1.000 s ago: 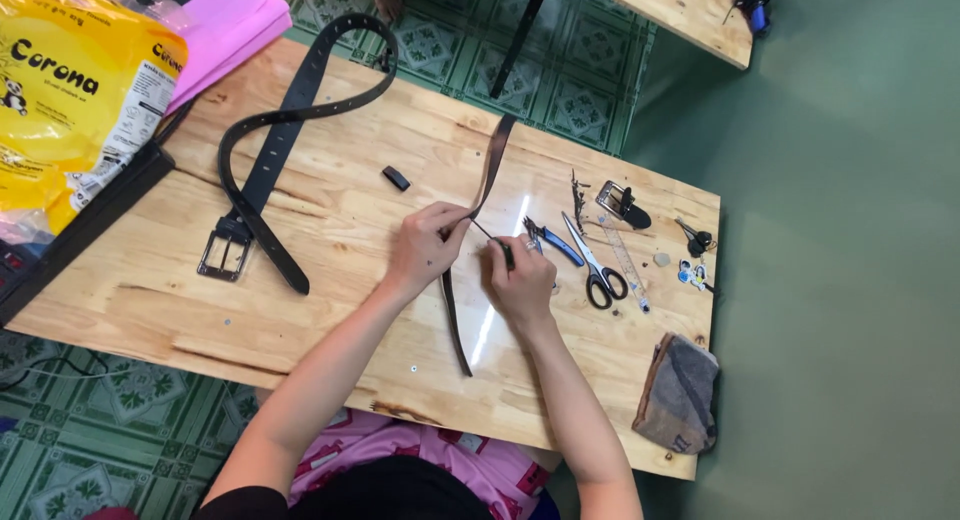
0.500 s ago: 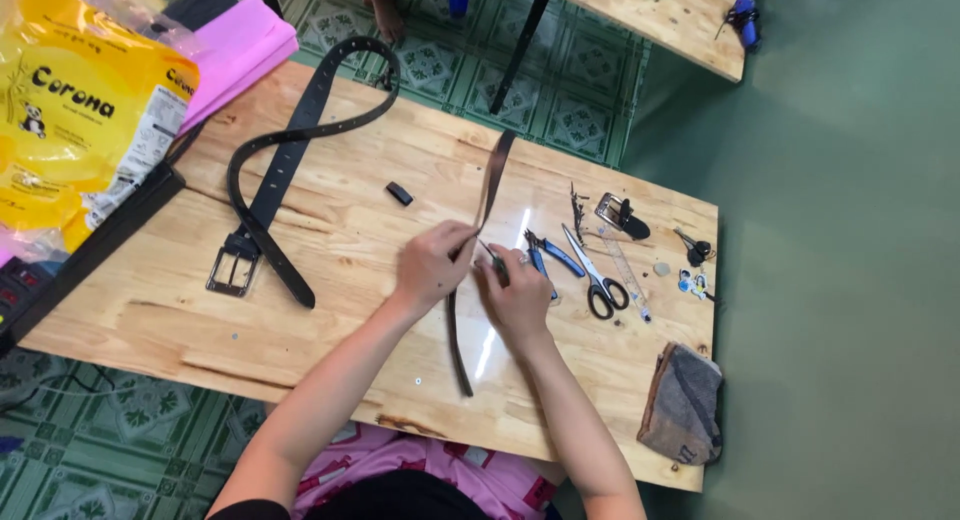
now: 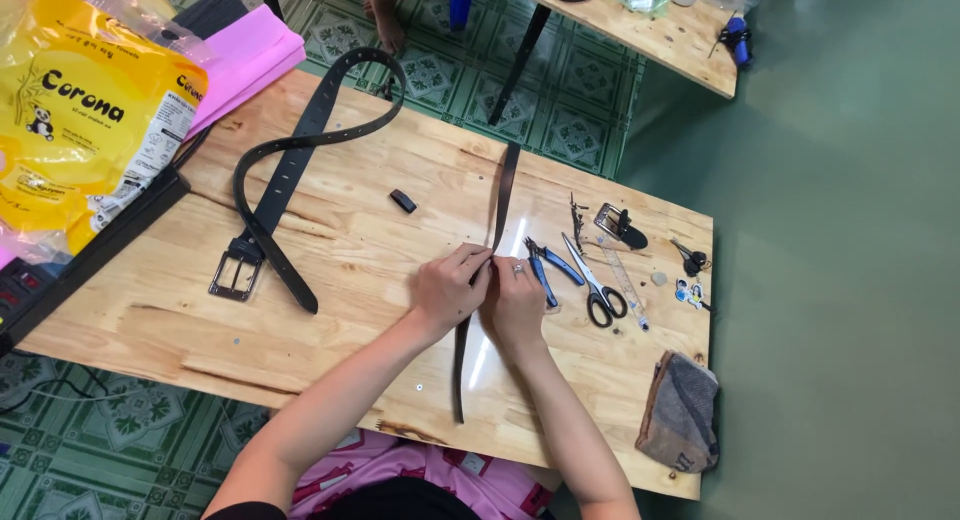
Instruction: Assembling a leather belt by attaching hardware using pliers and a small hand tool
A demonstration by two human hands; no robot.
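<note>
A long dark leather strap (image 3: 507, 190) lies across the wooden table (image 3: 350, 250), running from the far edge toward me. My left hand (image 3: 447, 290) and my right hand (image 3: 515, 302) meet at its middle and both pinch it, fingertips pressed together. A ring sits on my right hand. A finished black belt with a metal buckle (image 3: 290, 180) lies curled to the left. A small black belt loop (image 3: 403, 201) rests between the belt and the strap.
Blue-handled pliers (image 3: 552, 265), scissors (image 3: 595, 285), a clear ruler (image 3: 625, 280), a loose buckle (image 3: 620, 226) and small parts lie to the right. A grey cloth (image 3: 682, 412) sits at the near right corner. A yellow bag (image 3: 80, 130) and pink sheets (image 3: 245, 60) are at the left. Another table (image 3: 640, 30) stands beyond.
My hands have drawn closer together on the strap, and the raised part of the strap between them has been pressed down flatter. The camera has shifted a little.
</note>
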